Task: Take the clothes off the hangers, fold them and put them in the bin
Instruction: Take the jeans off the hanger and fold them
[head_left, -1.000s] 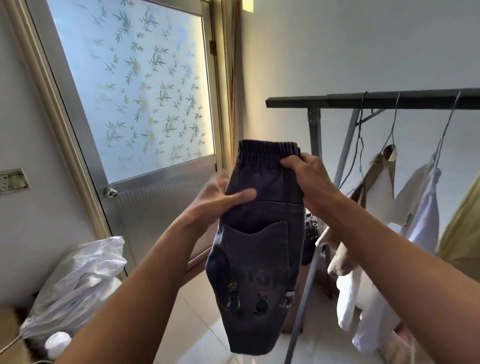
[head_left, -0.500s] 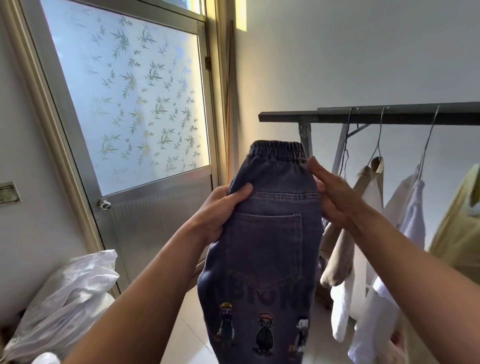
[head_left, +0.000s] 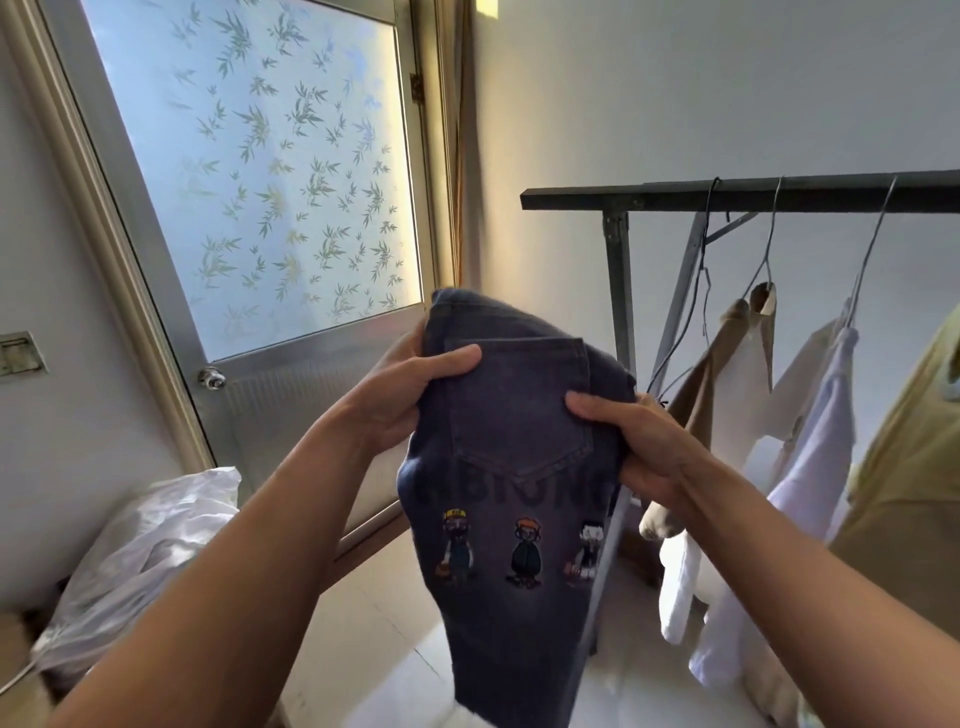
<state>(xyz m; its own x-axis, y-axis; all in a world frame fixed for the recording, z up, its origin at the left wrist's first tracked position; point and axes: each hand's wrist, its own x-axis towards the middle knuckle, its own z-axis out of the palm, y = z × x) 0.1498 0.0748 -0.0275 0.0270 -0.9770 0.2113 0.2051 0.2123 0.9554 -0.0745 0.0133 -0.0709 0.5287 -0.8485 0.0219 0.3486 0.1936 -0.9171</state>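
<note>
Since the earlier frame, the elastic waistband of the dark jeans (head_left: 519, 467) had turned over to the far side, and both hands had moved down beside the back pocket (head_left: 519, 405). A white plastic bag (head_left: 145, 545) lay on the floor at the left; its contents could not be seen. Three wire hangers (head_left: 769, 234) hung on the rail (head_left: 571, 200) with light garments (head_left: 737, 395). Three small figures (head_left: 522, 551) were stitched on the jeans. The left hand (head_left: 405, 400) gripped the left edge and the right hand (head_left: 639, 441) the right edge, thumbs in front, holding the jeans up in the air before the rail.
</note>
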